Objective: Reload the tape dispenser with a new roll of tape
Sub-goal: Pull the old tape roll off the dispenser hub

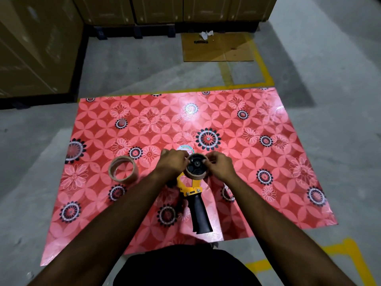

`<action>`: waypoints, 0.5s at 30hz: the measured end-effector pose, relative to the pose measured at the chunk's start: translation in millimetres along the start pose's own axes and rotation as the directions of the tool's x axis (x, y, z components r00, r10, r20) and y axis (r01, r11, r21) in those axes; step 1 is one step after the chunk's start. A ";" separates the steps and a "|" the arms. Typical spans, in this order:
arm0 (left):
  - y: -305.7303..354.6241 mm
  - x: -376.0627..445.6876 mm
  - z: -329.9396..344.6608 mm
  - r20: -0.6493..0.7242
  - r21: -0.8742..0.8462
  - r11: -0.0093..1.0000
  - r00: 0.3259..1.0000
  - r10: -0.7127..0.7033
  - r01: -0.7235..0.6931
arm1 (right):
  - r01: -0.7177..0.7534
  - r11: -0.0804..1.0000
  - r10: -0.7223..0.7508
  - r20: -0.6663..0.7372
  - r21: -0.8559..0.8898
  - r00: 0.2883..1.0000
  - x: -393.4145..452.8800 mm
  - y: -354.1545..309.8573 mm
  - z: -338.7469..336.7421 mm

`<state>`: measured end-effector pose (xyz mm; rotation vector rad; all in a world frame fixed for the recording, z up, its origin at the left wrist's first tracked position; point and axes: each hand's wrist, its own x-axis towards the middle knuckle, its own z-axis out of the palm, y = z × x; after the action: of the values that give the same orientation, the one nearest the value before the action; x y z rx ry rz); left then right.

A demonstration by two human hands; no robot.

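**Both hands at the hub, spare ring off to the left**

While the tape dispenser (pixel 192 188) lies on the red patterned mat (pixel 257 162) with its black handle (pixel 201 213) pointing back toward the person, its long axis runs away from the body, and the black hub with a brown tape roll (pixel 195 167) round it sits at the far end. Left hand (pixel 172 162) and right hand (pixel 220 165) flank that roll from either side, about equally near; their fingers curl round its rim and pinch it between them. By my reading the roll is being seated on the hub, so the next push would go straight down along the hub's axle. A second brown ring (pixel 123 170) lies on the mat, well apart to the left, nearer the left hand; its hollow shows only mat. Whether it is a spent core I cannot tell.
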<state>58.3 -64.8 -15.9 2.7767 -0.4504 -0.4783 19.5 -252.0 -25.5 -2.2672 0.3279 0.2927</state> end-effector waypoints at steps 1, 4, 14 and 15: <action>0.7 2.8 2.3 0.020 0.018 1.000 1.000 -0.014 0.014 | -0.004 1.000 0.005 0.028 -0.024 1.000 2.1 -0.8 0.5; 2.8 6.4 4.7 0.051 0.023 0.997 0.996 -0.073 0.072 | -0.007 0.997 0.011 0.065 -0.071 0.998 6.5 -3.7 -1.8; 29.0 2.8 4.3 -0.049 0.094 0.968 0.972 -0.230 0.234 | -0.042 0.942 0.045 0.000 -0.332 0.999 8.7 -31.6 3.4; 31.4 2.7 2.8 -0.058 0.080 0.964 0.966 -0.251 0.255 | -0.051 0.938 0.050 -0.011 -0.344 0.999 8.6 -34.8 3.8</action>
<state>51.7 -94.9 -8.8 2.9380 -0.1065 -0.4567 38.5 -228.0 -6.4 -2.6067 0.3586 0.4004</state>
